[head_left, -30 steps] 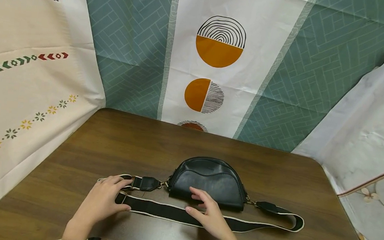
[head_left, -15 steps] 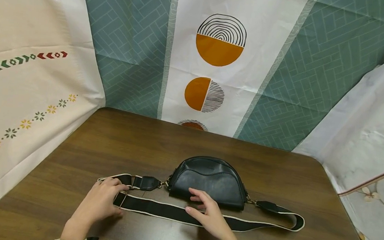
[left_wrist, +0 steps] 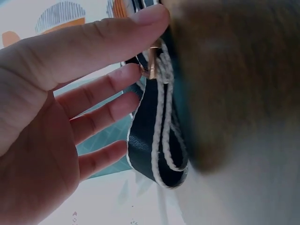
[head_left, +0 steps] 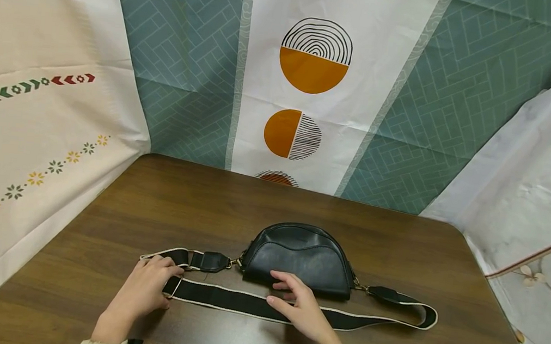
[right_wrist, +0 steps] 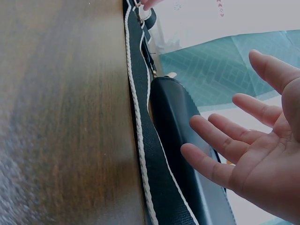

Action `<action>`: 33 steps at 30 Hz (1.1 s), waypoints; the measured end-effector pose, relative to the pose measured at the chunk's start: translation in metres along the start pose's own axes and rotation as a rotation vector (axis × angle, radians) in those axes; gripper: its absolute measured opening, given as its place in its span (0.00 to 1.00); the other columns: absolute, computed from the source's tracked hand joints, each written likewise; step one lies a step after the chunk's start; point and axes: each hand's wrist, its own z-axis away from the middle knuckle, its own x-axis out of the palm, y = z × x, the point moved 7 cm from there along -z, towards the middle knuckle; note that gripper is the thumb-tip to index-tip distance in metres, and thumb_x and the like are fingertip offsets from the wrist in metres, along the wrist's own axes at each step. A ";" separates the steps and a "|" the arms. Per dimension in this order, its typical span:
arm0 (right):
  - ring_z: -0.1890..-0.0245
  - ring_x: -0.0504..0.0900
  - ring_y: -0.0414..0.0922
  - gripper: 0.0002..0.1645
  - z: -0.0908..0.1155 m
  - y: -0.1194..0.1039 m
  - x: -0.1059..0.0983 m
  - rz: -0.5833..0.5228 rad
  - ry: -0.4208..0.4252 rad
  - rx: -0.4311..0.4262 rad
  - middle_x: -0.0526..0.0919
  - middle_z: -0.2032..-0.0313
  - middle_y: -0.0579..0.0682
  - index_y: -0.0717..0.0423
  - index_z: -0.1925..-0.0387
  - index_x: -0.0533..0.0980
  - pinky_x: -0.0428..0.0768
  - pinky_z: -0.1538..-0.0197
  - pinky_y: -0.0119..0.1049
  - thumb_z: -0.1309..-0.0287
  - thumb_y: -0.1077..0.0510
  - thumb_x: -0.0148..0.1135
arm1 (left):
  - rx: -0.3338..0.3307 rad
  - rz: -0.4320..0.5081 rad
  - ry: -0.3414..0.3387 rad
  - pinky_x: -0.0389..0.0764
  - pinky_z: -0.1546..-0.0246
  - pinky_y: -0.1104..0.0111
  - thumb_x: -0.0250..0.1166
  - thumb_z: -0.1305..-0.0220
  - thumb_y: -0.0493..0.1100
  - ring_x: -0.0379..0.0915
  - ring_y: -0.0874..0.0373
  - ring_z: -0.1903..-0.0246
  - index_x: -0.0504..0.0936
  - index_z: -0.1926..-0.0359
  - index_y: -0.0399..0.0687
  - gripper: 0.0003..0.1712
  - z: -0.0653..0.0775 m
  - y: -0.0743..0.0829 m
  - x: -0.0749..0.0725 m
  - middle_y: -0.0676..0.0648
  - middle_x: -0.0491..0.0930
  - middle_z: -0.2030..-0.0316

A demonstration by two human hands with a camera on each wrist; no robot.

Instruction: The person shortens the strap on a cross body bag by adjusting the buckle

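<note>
A black half-moon handbag [head_left: 297, 258] stands upright on the wooden table, its wide black strap [head_left: 225, 297] with white edging looped out on both sides and across its front. My left hand [head_left: 141, 286] is at the strap's left fold, beside a metal slider buckle [left_wrist: 153, 61]. In the left wrist view its fingers are nearly straight, fingertips right at the strap edge and thumb close by the buckle. My right hand [head_left: 300, 308] hovers with spread, relaxed fingers in front of the bag, overlapping the strap in the head view; the right wrist view shows its palm [right_wrist: 272, 164] holding nothing.
The brown table [head_left: 194, 197] ends at a green and white patterned curtain [head_left: 188, 104] at the back. A cream embroidered cloth [head_left: 39, 118] hangs at the left, and a white floral cloth [head_left: 527, 216] at the right. The strap's right loop [head_left: 425, 316] bulges outward.
My left hand's thumb has drawn in from the front of the strap toward the hand, and the buckle has turned slightly upright. The right hand and the bag stay almost in place.
</note>
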 end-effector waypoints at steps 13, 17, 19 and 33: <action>0.55 0.73 0.58 0.24 0.002 -0.015 -0.001 -0.033 -0.014 -0.008 0.72 0.52 0.63 0.68 0.47 0.67 0.73 0.57 0.50 0.45 0.62 0.58 | -0.007 -0.033 -0.047 0.65 0.61 0.52 0.79 0.82 0.42 0.67 0.50 0.64 0.84 0.64 0.41 0.32 -0.004 -0.005 0.006 0.53 0.71 0.74; 0.55 0.73 0.59 0.24 0.002 -0.018 -0.001 -0.038 -0.021 -0.002 0.71 0.52 0.64 0.70 0.47 0.67 0.72 0.57 0.51 0.44 0.64 0.57 | -0.012 -0.020 -0.038 0.64 0.60 0.52 0.78 0.82 0.42 0.67 0.51 0.64 0.84 0.68 0.45 0.28 -0.005 -0.007 0.006 0.55 0.69 0.75; 0.55 0.73 0.57 0.24 0.001 -0.009 0.000 -0.043 -0.023 -0.008 0.71 0.51 0.62 0.68 0.46 0.67 0.73 0.57 0.49 0.44 0.62 0.57 | -0.013 -0.012 -0.036 0.65 0.61 0.53 0.78 0.81 0.43 0.67 0.51 0.65 0.83 0.69 0.46 0.26 -0.005 -0.008 0.006 0.55 0.69 0.75; 0.56 0.74 0.57 0.23 0.000 -0.002 0.004 -0.057 -0.040 -0.035 0.72 0.51 0.62 0.68 0.47 0.67 0.74 0.58 0.40 0.43 0.61 0.57 | 0.048 0.135 0.025 0.65 0.61 0.49 0.77 0.76 0.43 0.70 0.52 0.60 0.80 0.70 0.47 0.23 -0.003 0.001 -0.006 0.51 0.78 0.68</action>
